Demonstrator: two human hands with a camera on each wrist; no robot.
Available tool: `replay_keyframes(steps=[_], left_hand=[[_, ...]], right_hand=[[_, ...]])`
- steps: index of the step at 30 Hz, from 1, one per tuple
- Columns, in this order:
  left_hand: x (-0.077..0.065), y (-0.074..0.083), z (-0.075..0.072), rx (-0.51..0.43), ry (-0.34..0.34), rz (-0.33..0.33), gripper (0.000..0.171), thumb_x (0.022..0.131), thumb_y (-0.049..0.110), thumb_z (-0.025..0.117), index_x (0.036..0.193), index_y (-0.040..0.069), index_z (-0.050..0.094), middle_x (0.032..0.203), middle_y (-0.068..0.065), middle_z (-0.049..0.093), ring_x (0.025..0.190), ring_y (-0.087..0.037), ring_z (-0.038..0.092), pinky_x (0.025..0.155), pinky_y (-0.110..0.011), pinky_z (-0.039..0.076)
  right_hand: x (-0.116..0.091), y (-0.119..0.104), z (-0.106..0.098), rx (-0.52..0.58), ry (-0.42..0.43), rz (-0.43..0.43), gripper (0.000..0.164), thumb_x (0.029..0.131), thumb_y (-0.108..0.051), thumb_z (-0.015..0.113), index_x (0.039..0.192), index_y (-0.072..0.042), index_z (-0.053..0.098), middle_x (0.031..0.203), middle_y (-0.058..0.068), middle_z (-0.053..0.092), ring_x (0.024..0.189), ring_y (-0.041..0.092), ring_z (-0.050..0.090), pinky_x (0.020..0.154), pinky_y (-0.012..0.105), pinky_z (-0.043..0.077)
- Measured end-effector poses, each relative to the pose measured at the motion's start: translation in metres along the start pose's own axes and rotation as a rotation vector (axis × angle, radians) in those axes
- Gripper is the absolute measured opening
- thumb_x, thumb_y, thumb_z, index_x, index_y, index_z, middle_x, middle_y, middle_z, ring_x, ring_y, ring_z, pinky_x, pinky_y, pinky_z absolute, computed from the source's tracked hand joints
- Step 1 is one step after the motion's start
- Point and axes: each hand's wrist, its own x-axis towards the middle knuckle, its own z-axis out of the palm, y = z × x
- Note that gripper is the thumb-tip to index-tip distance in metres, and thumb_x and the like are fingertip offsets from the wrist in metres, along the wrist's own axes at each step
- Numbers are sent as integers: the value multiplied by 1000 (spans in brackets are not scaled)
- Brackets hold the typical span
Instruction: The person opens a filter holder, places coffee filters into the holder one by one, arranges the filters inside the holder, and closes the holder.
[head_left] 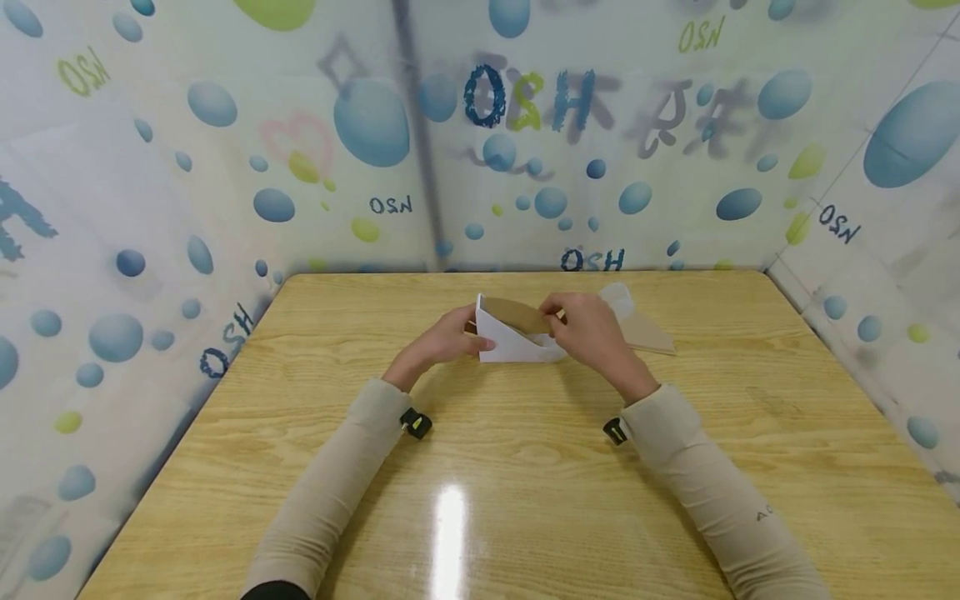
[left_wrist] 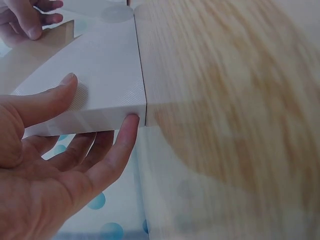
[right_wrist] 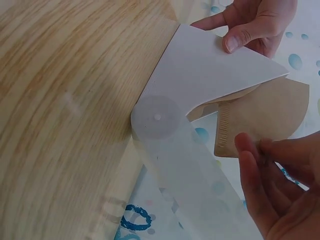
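Observation:
A white case [head_left: 513, 343] with a slanted open top stands on the table. My left hand [head_left: 444, 337] holds its left end, thumb on the broad face and fingers along the narrow side [left_wrist: 100, 117]. A brown paper coffee filter [right_wrist: 270, 115] with a crimped edge sticks out of the opening. My right hand [head_left: 592, 333] pinches this filter near its corner, fingertips and thumb together [right_wrist: 280, 175]. A translucent lid [right_wrist: 200, 175] is swung out from the case's round pivot [right_wrist: 157, 117] and extends past the right hand.
Behind the right hand, a flat tan stack [head_left: 648, 335] lies on the wooden table [head_left: 525, 467]. A patterned curtain [head_left: 480, 167] hangs behind the table's far edge. Small black devices [head_left: 416, 423] sit at both cuffs.

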Motion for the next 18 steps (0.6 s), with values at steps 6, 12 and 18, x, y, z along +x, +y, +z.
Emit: replay_keyframes(steps=[6, 12, 18], left_hand=[[-1, 0, 0, 6, -1, -1, 43, 97, 4, 67, 138, 2, 54, 120, -23, 65, 102, -29, 65, 81, -46, 60], [-1, -1, 0, 10, 0, -11, 44, 97, 6, 68, 138, 3, 54, 121, -22, 65, 106, -30, 65, 81, -44, 59], [-1, 2, 1, 9, 7, -16, 43, 97, 6, 68, 137, 4, 54, 121, -22, 66, 106, -30, 65, 81, -44, 59]], right_hand=[[0, -1, 2, 32, -21, 0, 15, 99, -6, 66, 107, -6, 79, 93, 10, 78, 75, 22, 71, 69, 40, 58], [0, -2, 7, 49, -30, -13, 14, 98, -3, 66, 107, -4, 77, 99, 12, 79, 80, 24, 73, 75, 43, 60], [1, -1, 11, 41, -37, -24, 13, 98, -2, 65, 106, -4, 74, 99, 12, 79, 82, 25, 73, 74, 42, 59]])
